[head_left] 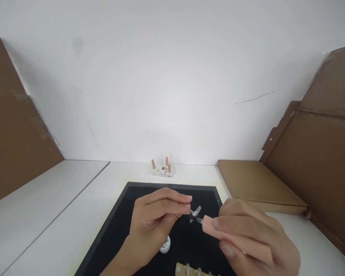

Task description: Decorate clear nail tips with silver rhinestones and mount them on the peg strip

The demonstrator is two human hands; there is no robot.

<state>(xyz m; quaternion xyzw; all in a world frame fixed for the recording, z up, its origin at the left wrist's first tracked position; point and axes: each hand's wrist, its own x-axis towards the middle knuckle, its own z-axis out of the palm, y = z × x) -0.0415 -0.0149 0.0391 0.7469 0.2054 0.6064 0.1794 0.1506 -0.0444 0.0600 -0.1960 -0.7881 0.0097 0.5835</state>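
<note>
My left hand (pixel 161 218) is closed in a pinch above the black mat (pixel 123 218), its fingertips at one end of a small clear, translucent piece (pixel 196 212). On the right, my right hand (pixel 250 234) wraps round a pink tapered handle (pixel 211 227). The handle's clear tip and a dark part meet the translucent piece between both hands. A round white item (pixel 165 245) lies on the mat, partly hidden behind my left hand. At the bottom edge is a tan strip (pixel 181 270) with several clear pegs on it.
A clear holder (pixel 161 173) with pink-capped pieces stands behind the mat, near the white wall (pixel 172 84). A flat cardboard box (pixel 255 184) lies at the back right. Cardboard panels stand at the left (pixel 14 138) and right (pixel 324 153).
</note>
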